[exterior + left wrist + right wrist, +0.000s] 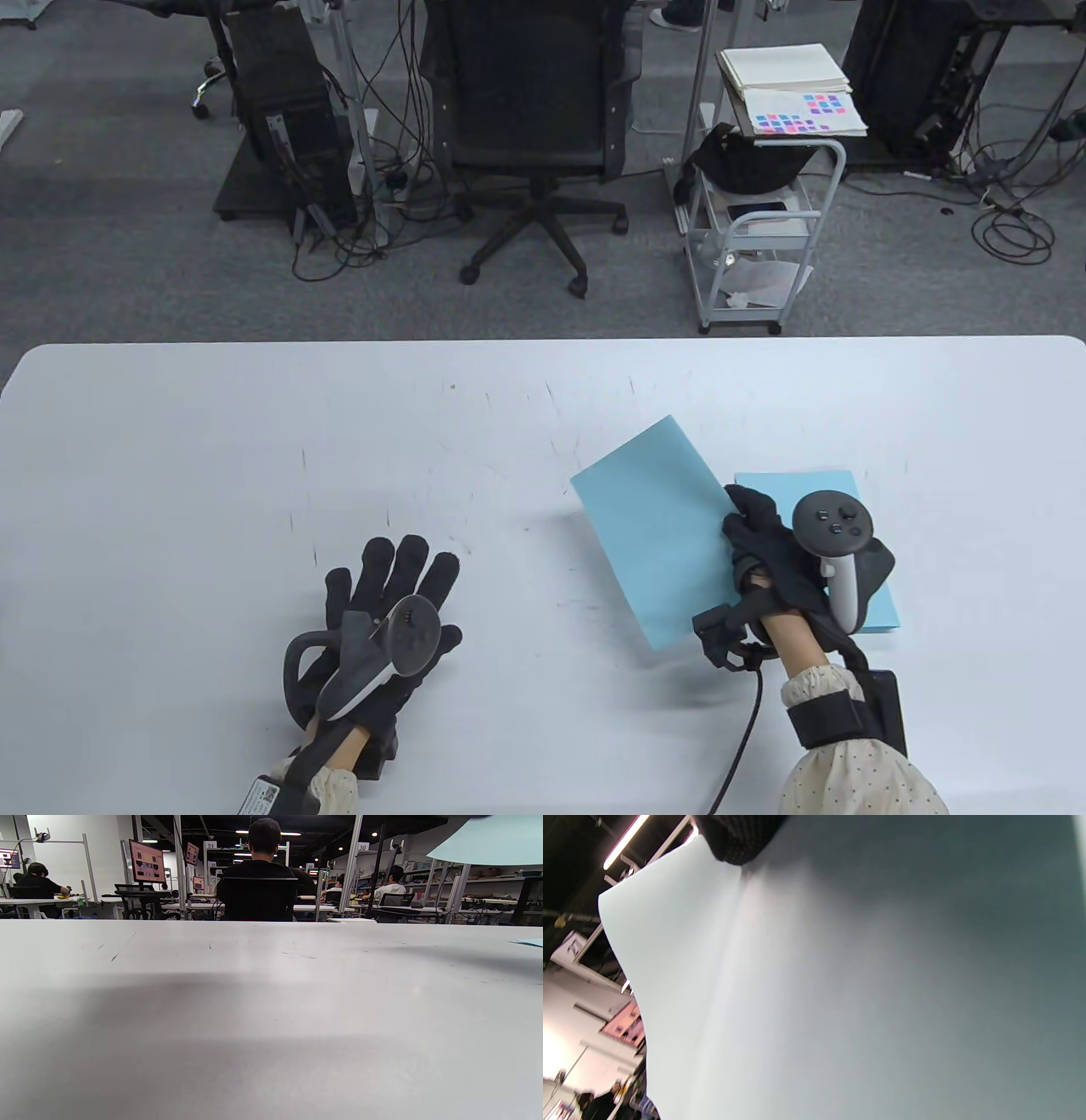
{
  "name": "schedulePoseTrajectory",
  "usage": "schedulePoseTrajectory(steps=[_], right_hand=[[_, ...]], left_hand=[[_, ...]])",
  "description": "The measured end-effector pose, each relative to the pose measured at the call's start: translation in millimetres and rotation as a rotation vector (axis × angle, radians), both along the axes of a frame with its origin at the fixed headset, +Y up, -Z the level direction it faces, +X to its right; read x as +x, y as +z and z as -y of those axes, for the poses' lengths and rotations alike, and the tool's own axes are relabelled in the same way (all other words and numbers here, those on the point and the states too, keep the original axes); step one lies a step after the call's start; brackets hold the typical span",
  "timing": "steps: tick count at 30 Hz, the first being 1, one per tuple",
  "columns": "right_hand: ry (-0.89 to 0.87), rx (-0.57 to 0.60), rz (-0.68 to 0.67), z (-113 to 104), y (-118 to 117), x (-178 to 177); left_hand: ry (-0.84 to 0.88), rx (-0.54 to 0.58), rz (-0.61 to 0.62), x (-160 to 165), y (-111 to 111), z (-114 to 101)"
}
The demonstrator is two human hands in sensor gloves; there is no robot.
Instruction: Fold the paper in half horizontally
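A light blue sheet of paper is lifted off the white table, tilted, at centre right. My right hand grips it at its right edge. It fills the right wrist view, with a gloved fingertip at the top. Its corner shows in the left wrist view. More light blue paper lies flat on the table under my right hand. My left hand rests flat on the table at lower left, fingers spread, holding nothing.
Beyond the table's far edge stand an office chair, a white trolley with papers on top, and cables on the floor. In the left wrist view a seated person is behind the table.
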State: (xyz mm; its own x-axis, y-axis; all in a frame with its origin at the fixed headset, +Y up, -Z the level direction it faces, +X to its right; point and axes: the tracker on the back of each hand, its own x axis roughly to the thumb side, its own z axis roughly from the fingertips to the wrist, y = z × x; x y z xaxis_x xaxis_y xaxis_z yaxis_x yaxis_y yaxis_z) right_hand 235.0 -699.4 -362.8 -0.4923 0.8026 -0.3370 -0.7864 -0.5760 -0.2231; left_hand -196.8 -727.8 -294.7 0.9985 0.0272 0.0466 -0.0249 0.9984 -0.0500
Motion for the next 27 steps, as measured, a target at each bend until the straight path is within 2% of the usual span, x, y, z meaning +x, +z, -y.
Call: schedulePoseTrajectory(steps=[5,9,17,27], right_hand=[[-0.007,-0.019,0.128,-2.1,-3.2,35.8],[-0.007,-0.055,0.229,4.7,-5.3,65.6],[-0.011,-0.182,0.385,38.6,-3.5,117.7],[0.141,-0.315,0.424,60.4,-18.2,129.9]], left_hand=[[-0.011,0.011,0.004,0.5,0.4,-0.8],[-0.015,0.011,0.001,0.3,1.4,-1.2],[-0.021,0.037,0.024,6.0,6.3,-7.7],[-0.028,0.026,0.015,4.9,5.4,-6.7]])
